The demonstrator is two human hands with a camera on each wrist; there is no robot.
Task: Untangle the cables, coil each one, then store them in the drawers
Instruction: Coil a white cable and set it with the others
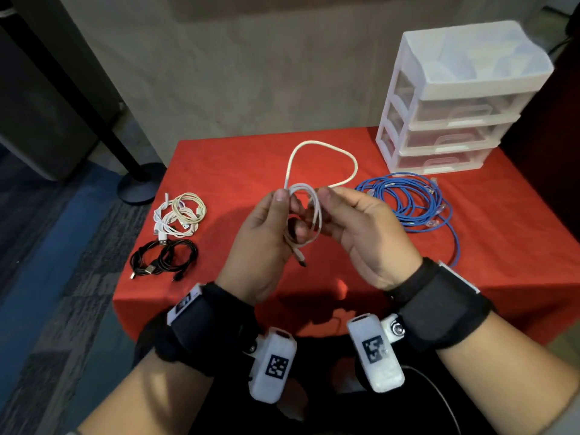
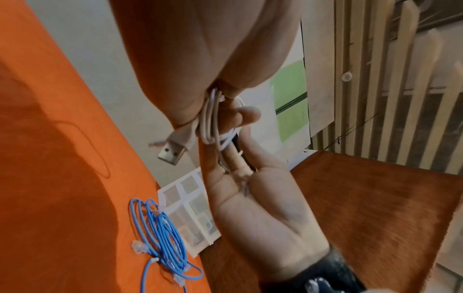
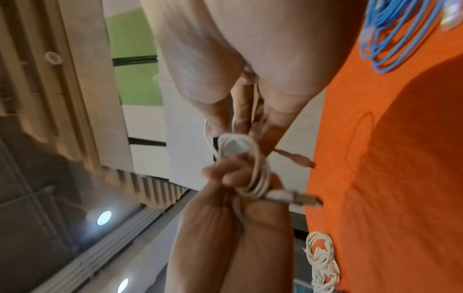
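Head view: white cable (image 1: 303, 215) part-coiled, held up over the counter (image 1: 518, 246) between both hands; left hand (image 1: 260, 243) pinches the loops, thumb on top, USB plug hanging down from the bundle; right hand (image 1: 361, 233) fingers (image 1: 326, 199) grip the loose run, which arcs away toward the far edge and back, so next wrap likely feeds from the right; drawers (image 1: 455, 120) far right, shut; no readable writing, only square markers on wrist units

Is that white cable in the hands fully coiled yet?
Partly coiled. The left hand holds several loops of the white cable, but a long stretch still lies on the red tablecloth.
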